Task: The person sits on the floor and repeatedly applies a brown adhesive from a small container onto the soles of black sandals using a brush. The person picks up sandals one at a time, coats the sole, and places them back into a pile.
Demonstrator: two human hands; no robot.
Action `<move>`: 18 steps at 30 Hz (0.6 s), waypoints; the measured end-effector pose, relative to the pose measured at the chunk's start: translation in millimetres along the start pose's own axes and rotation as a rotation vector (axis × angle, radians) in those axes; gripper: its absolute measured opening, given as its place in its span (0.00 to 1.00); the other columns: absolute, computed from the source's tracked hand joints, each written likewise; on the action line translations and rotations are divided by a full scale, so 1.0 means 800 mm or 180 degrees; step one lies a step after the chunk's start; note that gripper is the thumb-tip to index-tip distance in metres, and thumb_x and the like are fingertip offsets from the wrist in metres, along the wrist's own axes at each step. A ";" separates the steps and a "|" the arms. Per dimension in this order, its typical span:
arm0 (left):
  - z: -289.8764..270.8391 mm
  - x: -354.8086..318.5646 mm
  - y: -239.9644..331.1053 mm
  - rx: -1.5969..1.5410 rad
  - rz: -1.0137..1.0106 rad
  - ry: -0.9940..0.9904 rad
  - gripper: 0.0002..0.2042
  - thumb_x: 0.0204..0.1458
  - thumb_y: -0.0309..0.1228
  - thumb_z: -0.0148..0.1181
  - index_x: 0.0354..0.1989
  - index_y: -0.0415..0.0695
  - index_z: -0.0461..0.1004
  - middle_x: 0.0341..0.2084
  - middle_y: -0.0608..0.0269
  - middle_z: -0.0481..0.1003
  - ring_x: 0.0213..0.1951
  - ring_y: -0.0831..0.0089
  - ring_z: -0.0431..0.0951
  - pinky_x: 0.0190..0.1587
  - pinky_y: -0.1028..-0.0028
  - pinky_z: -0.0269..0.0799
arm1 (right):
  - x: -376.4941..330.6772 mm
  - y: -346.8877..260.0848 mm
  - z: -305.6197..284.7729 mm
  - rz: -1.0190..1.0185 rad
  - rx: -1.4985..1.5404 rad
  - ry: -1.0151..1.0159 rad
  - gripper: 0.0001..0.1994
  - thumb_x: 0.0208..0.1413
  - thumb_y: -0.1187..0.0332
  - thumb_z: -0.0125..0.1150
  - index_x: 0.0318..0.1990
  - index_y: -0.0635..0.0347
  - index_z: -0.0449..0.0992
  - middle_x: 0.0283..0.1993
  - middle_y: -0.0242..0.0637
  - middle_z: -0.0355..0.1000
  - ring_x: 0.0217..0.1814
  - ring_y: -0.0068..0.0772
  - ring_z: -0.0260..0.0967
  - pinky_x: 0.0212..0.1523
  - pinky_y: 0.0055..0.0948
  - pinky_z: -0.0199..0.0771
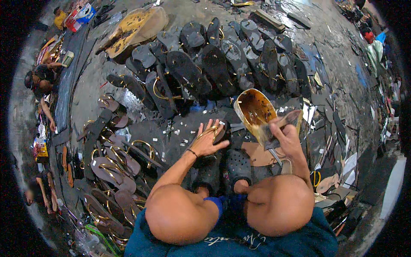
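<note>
My left hand (208,140) lies with its fingers spread against a dark sandal (221,132) with gold straps. A gold strap runs by the fingers; whether it passes over them is hard to tell. My right hand (287,136) is closed on the dirty edge of a cut plastic container (252,107), stained inside with amber-brown residue. That container is tilted, its opening facing up and left. Below my right fingers a thin greyish rod (275,156) sticks out, partly blurred. Just beneath my hands are my feet in dark clogs (238,163).
Rows of dark sandals (186,70) stand ahead. Brown sandals with gold straps (112,171) pile up at left. A large yellowish stained container (141,28) lies far left, a brush (267,20) far right. Tan sheet scraps (262,154) lie by my feet. Another person (42,81) sits at left.
</note>
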State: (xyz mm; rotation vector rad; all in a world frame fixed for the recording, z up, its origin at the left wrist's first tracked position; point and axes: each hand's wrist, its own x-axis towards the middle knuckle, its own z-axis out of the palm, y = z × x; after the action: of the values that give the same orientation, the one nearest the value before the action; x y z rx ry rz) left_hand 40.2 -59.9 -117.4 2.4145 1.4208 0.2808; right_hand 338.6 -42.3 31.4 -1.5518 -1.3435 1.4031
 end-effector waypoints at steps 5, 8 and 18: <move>-0.094 0.056 0.021 -0.6727 -0.2326 0.0699 0.20 0.65 0.43 0.44 0.54 0.42 0.71 0.46 0.62 0.77 0.44 0.71 0.78 0.48 0.72 0.74 | 0.059 -0.074 0.087 -0.1438 0.0131 0.0659 0.15 0.51 0.68 0.69 0.45 0.61 0.75 0.37 0.33 0.76 0.39 0.24 0.72 0.40 0.27 0.72; -0.115 0.046 0.013 -0.6406 -0.1885 0.1300 0.20 0.65 0.43 0.43 0.54 0.42 0.71 0.45 0.62 0.77 0.43 0.70 0.78 0.47 0.71 0.74 | 0.104 -0.082 0.158 -0.2363 -0.0481 0.0434 0.12 0.52 0.68 0.67 0.43 0.59 0.77 0.37 0.38 0.76 0.36 0.34 0.75 0.39 0.31 0.74; -0.136 0.028 0.037 -0.5502 -0.2080 0.1734 0.22 0.65 0.48 0.42 0.52 0.42 0.71 0.44 0.63 0.76 0.42 0.71 0.78 0.48 0.70 0.73 | 0.098 -0.095 0.159 -0.2353 -0.0268 0.0498 0.09 0.51 0.70 0.67 0.39 0.61 0.76 0.38 0.41 0.77 0.41 0.41 0.76 0.42 0.34 0.74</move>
State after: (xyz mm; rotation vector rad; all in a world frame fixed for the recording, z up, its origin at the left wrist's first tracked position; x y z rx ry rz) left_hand 39.4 -34.6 -5.1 0.4630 1.1121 1.3161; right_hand 189.2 31.2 49.8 -1.0088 -1.6536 0.7570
